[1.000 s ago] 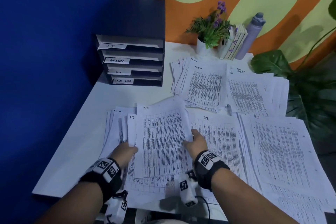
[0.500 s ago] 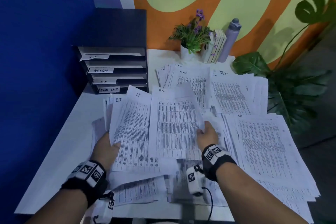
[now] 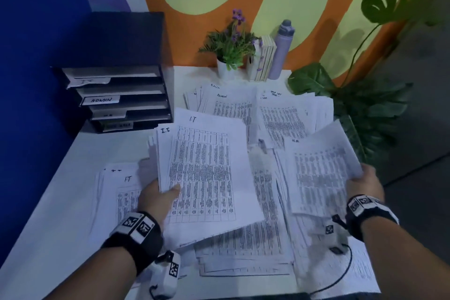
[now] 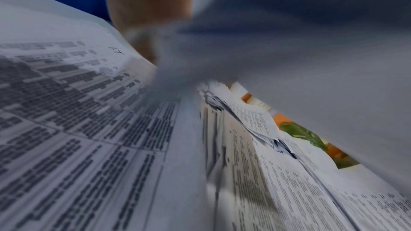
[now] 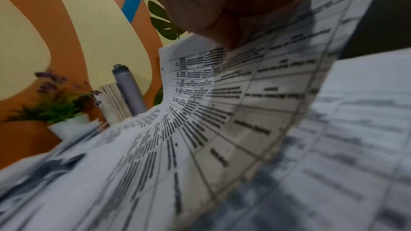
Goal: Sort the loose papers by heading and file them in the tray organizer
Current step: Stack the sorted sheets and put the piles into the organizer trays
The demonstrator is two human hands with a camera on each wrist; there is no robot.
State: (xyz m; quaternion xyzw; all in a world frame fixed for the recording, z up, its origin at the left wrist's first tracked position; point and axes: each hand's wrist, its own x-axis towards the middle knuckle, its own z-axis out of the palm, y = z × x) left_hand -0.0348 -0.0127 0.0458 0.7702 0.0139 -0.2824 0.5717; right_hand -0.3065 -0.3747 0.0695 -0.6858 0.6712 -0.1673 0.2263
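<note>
White sheaf headed I.T pinched in left hand, H.R. sheet pinched in right hand (blurred); best kept apart, laid onto matching tabletop piles.

Bare table lies open to my left, up to the tray organizer; paper piles crowd everything rightward.

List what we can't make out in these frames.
- Left hand fingers: hidden under the I.T. stack in the head view; motion blur in the left wrist view.
- Bottom two labels on the tray organizer: too blurred to read in the head view.
- H.R. sheet table text: blurred in the head and right wrist views.
- Right hand fingertips: behind that sheet.
</note>
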